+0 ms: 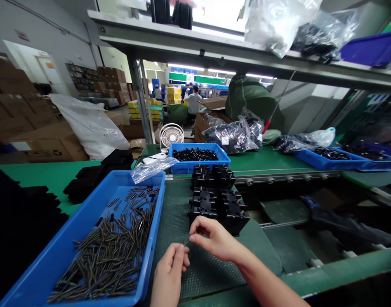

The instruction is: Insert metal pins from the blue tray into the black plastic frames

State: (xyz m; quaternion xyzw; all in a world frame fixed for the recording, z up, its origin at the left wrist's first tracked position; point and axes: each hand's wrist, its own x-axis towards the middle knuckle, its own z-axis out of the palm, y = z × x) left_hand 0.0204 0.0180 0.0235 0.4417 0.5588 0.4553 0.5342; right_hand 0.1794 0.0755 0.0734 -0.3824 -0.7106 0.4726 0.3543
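My left hand point(172, 268) is closed in a pinch at the bottom centre, beside the large blue tray point(161, 204) of thin metal pins point(115, 251). A small thin piece point(186, 242) shows between my two hands, too small to make out fully. My right hand point(211, 238) has thumb and forefinger pinched at its other end, just in front of the black plastic blocks point(218, 204). The blocks stand grouped on the green textured mat point(173, 204). Short black parts point(195, 154) fill a smaller blue tray point(200, 169) behind them.
Dark foam-like stacks point(19, 226) stand at the left. A white fan point(171, 135) and bagged black parts point(234, 135) are behind the trays. A metal shelf point(214, 49) crosses overhead. To the right lie more blue trays point(334, 164). A person point(194, 101) sits far back.
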